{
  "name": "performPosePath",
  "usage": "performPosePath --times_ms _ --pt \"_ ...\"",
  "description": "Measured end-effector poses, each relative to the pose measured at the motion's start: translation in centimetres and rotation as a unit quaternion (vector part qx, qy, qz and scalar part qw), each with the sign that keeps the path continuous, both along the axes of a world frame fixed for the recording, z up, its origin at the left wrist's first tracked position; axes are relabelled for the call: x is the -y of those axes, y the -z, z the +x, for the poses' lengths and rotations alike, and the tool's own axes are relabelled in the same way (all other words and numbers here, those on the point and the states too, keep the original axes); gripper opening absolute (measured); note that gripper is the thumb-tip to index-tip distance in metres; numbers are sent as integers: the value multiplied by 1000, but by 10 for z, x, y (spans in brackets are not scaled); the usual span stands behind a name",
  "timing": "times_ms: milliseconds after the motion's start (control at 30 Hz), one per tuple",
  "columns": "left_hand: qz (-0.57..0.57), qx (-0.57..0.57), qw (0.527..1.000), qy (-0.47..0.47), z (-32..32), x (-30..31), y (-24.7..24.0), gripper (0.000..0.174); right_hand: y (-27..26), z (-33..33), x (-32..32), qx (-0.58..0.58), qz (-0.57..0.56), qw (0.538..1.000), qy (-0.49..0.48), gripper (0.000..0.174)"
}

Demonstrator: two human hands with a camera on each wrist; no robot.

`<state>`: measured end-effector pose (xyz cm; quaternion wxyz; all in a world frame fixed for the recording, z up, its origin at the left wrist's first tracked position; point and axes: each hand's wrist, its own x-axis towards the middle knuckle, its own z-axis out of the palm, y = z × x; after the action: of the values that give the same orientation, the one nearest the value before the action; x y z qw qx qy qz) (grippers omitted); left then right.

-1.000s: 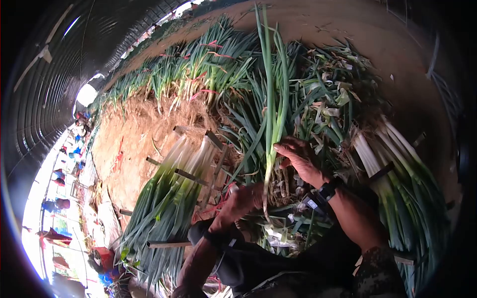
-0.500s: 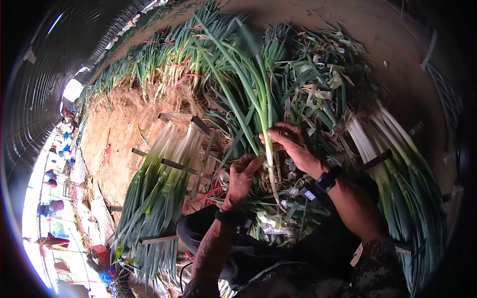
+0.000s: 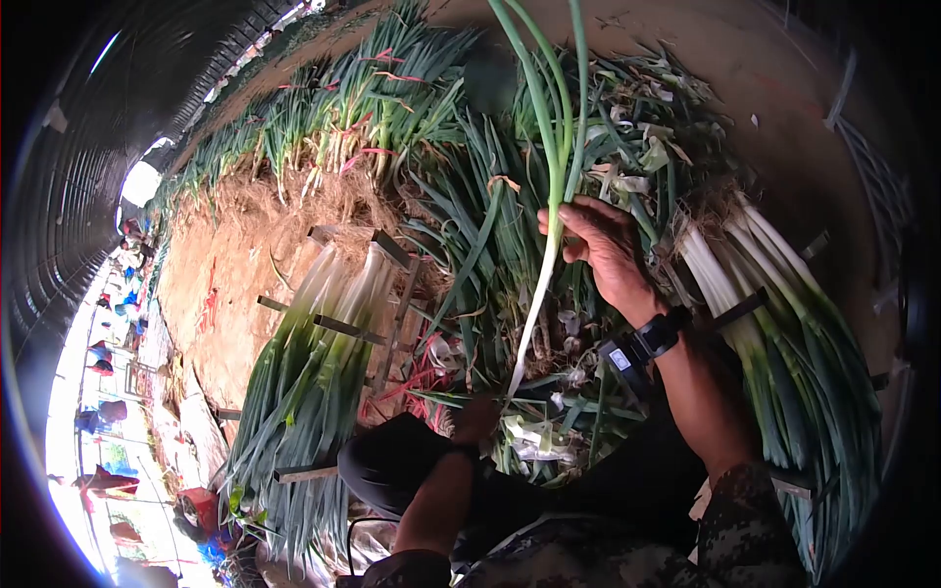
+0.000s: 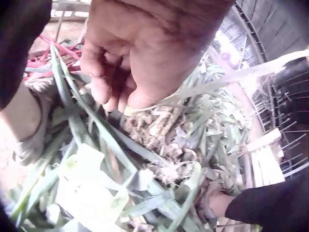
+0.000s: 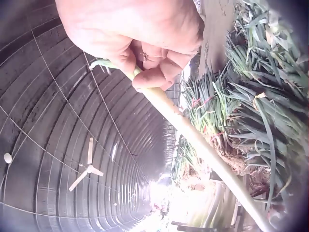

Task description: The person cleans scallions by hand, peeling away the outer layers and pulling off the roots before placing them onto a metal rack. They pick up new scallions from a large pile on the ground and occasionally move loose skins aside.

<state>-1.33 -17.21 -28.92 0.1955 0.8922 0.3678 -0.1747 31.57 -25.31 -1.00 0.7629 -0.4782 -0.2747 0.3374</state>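
My right hand [image 3: 603, 245] pinches a long green onion [image 3: 537, 299] between thumb and fingers, where the white shank turns green. Its leaves rise past the top edge of the head view, and the white shank slants down toward my left hand [image 3: 477, 419]. In the right wrist view the bare pale shank [image 5: 207, 152] runs down from the fingertips. Low by the knee, my left hand pinches a thin, pale strip of onion skin [image 4: 198, 90], which stretches up and right in the left wrist view. Untrimmed onions [image 3: 495, 255] lie just beyond the hands.
Cleaned green onions lie in metal-barred racks, one on the left [image 3: 333, 304] and one on the right [image 3: 745, 284]. Bundles tied with red string [image 3: 343, 137] stand farther back. Peeled scraps [image 3: 539, 441] cover the ground between the feet, with red string [image 3: 421, 377] nearby.
The left hand came up to the onion's shank, then drew down toward the knee with the strip. The right hand rose, and the onion's leaves swung left, then back upright.
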Motion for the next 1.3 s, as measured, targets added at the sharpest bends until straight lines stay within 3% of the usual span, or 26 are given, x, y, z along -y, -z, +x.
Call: performPosePath --times_ms 67,167,267,300,333,367,433,467,500,533,600,700,800,933,1033,1300 --pt "18 4 1000 15 -9 4 -2 27 3 -4 4 -24 19 1000 6 30" --pt "43 23 996 71 -19 7 35 27 2 -7 8 -53 39 998 -5 28" --pt "33 -92 987 126 -67 -6 98 30 -4 18 15 -105 109 988 23 26" --pt "29 -80 994 62 -79 -2 111 33 -12 30 24 -57 124 989 50 27" --pt "19 -69 997 24 -76 1 104 33 -18 43 31 -7 143 987 77 27" --pt "10 -56 998 -14 -72 4 96 34 -13 55 32 -54 135 987 70 29" --pt "-22 -33 999 -36 -27 4 20 31 -11 54 33 -49 102 989 99 30" --pt "-81 122 988 -40 -20 -6 34 31 -11 49 31 -48 95 988 110 30" --pt "-137 185 969 -91 -3 -9 13 31 -9 47 27 -61 100 987 110 30" --pt "-233 255 920 -187 23 -5 -30 30 -7 46 22 -72 101 987 101 28" --pt "-373 381 801 -272 63 10 -98 31 -10 42 16 -79 83 987 108 27" --pt "-468 531 673 -213 93 33 -129 33 -8 35 11 -94 62 987 114 25" --pt "-505 420 728 -194 95 32 -110 25 -4 36 8 -108 62 985 116 25" --pt "-577 504 611 -199 83 48 -108 17 2 38 7 -118 69 983 124 26" --pt "-545 473 647 -247 78 49 -117 19 8 41 4 -123 76 981 132 26" --pt "-509 466 697 -195 60 50 -141 27 21 50 1 -155 65 979 116 25"
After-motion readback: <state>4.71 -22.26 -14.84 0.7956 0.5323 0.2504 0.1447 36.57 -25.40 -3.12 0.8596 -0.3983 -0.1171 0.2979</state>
